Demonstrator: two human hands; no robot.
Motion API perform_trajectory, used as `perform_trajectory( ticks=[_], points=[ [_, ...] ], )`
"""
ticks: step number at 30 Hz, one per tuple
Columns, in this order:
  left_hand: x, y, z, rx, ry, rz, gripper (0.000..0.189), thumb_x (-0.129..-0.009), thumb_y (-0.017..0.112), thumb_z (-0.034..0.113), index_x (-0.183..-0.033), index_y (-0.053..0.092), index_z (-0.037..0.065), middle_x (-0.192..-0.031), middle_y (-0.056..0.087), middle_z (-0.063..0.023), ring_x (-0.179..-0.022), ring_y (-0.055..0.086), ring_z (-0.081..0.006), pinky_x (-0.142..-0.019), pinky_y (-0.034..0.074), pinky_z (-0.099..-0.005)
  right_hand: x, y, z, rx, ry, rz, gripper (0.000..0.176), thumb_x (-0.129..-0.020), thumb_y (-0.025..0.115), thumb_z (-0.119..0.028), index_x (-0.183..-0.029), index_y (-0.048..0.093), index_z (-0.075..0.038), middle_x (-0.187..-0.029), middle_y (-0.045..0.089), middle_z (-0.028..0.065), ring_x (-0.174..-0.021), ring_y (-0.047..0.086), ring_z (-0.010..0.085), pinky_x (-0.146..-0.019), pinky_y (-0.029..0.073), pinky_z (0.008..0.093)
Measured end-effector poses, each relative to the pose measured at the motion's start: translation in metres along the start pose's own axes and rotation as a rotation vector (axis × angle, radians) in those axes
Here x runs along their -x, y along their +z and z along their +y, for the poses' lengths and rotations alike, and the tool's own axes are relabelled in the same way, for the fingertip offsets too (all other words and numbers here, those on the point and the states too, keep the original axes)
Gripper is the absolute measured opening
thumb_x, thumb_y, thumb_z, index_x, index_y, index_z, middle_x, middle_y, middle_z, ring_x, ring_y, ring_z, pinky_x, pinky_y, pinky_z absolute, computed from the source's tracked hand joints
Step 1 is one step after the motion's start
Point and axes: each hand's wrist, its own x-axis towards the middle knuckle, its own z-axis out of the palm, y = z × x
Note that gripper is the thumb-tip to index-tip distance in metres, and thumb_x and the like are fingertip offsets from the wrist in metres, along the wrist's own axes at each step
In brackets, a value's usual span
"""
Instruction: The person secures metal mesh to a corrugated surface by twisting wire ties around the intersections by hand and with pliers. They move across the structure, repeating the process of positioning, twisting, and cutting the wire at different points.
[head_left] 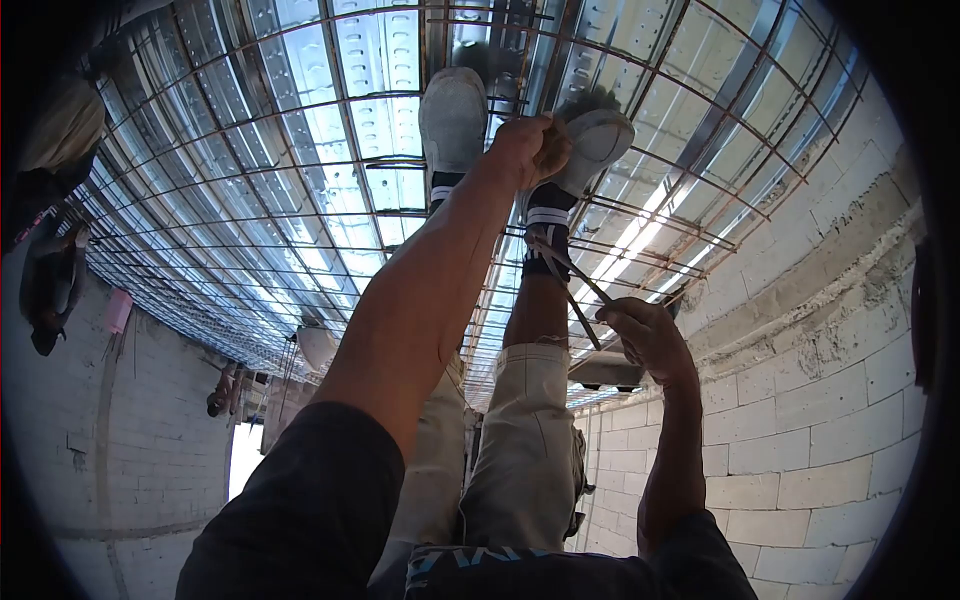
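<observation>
My left hand (535,148) reaches far down, its fist closed on the rusty rebar mesh (300,180) at a bar crossing, right beside my grey shoes (455,115). What lies inside the fist is hidden. My right hand (648,338) hangs nearer to me, above the mesh and level with my shin, gripping a bundle of thin wire rods (568,280) that slant toward my ankle. My feet stand on the mesh bars, and my beige trouser legs (525,450) fill the middle of the view.
Corrugated metal decking (370,60) lies under the mesh. A white block wall (820,400) runs along the right, another (150,450) at the left. Other people (55,270) crouch or stand at the left edge, one farther off (220,390).
</observation>
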Motion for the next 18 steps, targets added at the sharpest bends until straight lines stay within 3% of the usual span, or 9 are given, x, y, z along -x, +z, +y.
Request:
perform_trajectory(
  ticks=[2, 5, 7, 10, 14, 16, 18],
  points=[
    [0.013, 0.025, -0.004, -0.286, 0.02, 0.157, 0.021, -0.102, 0.052, 0.028, -0.102, 0.061, 0.008, -0.086, 0.065, -0.0053, -0.078, 0.067, -0.0182, -0.07, 0.058, -0.0355, 0.009, -0.014, 0.008, 0.215, 0.006, 0.172, 0.033, -0.093, 0.057, -0.026, -0.102, 0.069, 0.003, -0.07, 0.063, 0.0094, -0.061, 0.058, 0.0167, -0.058, 0.045, 0.0329],
    [0.007, 0.018, -0.024, -0.267, 0.262, 0.139, 0.02, -0.101, 0.052, 0.027, -0.106, 0.059, 0.009, -0.086, 0.064, -0.0041, -0.078, 0.068, -0.0179, -0.071, 0.059, -0.0364, 0.025, -0.03, 0.0, 0.433, -0.007, 0.483, 0.033, -0.092, 0.054, -0.026, -0.102, 0.069, 0.002, -0.082, 0.068, 0.0195, -0.076, 0.066, 0.0315, -0.072, 0.049, 0.0415],
    [0.01, 0.011, -0.032, -0.226, 0.282, 0.163, 0.018, -0.1, 0.051, 0.025, -0.109, 0.057, 0.01, -0.088, 0.063, -0.0041, -0.079, 0.068, -0.0186, -0.072, 0.059, -0.0369, 0.037, -0.041, -0.013, 0.49, -0.003, 0.654, 0.031, -0.093, 0.052, -0.025, -0.103, 0.068, 0.0, -0.086, 0.066, 0.0255, -0.081, 0.065, 0.0415, -0.074, 0.05, 0.045],
    [0.025, -0.012, -0.029, -0.132, 0.334, 0.177, 0.019, -0.101, 0.049, 0.024, -0.112, 0.053, 0.01, -0.093, 0.059, -0.0065, -0.082, 0.067, -0.0199, -0.073, 0.059, -0.0365, 0.033, -0.057, -0.029, 0.393, -0.22, 0.804, 0.033, -0.096, 0.051, -0.028, -0.106, 0.065, -0.001, -0.08, 0.067, 0.0183, -0.074, 0.066, 0.0342, -0.071, 0.05, 0.0437],
    [0.065, -0.036, -0.019, 0.044, 0.422, 0.226, 0.019, -0.101, 0.047, 0.023, -0.114, 0.052, 0.008, -0.093, 0.057, -0.0086, -0.078, 0.064, -0.0211, -0.07, 0.055, -0.0361, -0.022, -0.08, -0.088, 0.407, -0.527, 0.989, 0.036, -0.097, 0.052, -0.032, -0.115, 0.062, -0.002, -0.088, 0.068, 0.0169, -0.079, 0.066, 0.0292, -0.075, 0.05, 0.0402],
    [0.082, -0.048, -0.015, 0.183, 0.447, 0.202, 0.02, -0.102, 0.047, 0.022, -0.113, 0.053, 0.007, -0.089, 0.058, -0.0087, -0.075, 0.06, -0.0225, -0.068, 0.052, -0.0372, -0.054, -0.088, -0.141, 0.4, -0.569, 1.065, 0.036, -0.097, 0.051, -0.033, -0.116, 0.062, -0.005, -0.097, 0.07, 0.0191, -0.091, 0.067, 0.0384, -0.084, 0.05, 0.0448],
    [0.102, -0.052, -0.007, 0.326, 0.334, 0.126, 0.019, -0.102, 0.047, 0.022, -0.109, 0.055, 0.006, -0.086, 0.058, -0.0084, -0.077, 0.06, -0.0226, -0.071, 0.052, -0.0376, -0.1, -0.103, -0.18, 0.407, -0.813, 1.141, 0.037, -0.096, 0.052, -0.035, -0.115, 0.062, -0.005, -0.104, 0.07, 0.0199, -0.096, 0.067, 0.0407, -0.086, 0.05, 0.0467]
  ],
)
